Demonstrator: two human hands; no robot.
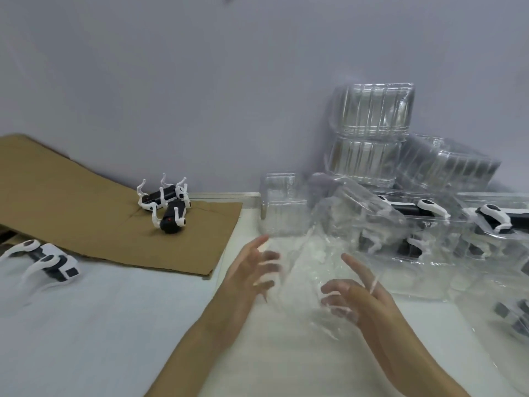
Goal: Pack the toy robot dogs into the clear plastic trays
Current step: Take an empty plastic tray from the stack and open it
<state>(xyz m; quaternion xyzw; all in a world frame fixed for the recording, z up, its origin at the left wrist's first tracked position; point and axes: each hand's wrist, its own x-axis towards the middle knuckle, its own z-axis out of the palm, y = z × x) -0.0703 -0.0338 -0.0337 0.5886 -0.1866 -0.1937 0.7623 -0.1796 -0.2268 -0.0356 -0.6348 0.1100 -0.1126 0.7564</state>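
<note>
Left hand (pixel 252 270) and right hand (pixel 357 299) are just spread-fingered either side of the flimsy clear tray (pixel 303 253) mid-worktop, no real grip, so it could easily buckle or skid off, with the loose toy dogs (pixel 166 204) stuck waiting on the cardboard (pixel 71 202).

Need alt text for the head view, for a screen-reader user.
Left hand and right hand, fingers spread, touch a blurred clear plastic tray above a white table. Two toy robot dogs lie on cardboard at left; packed trays and empty trays are piled at right.
</note>
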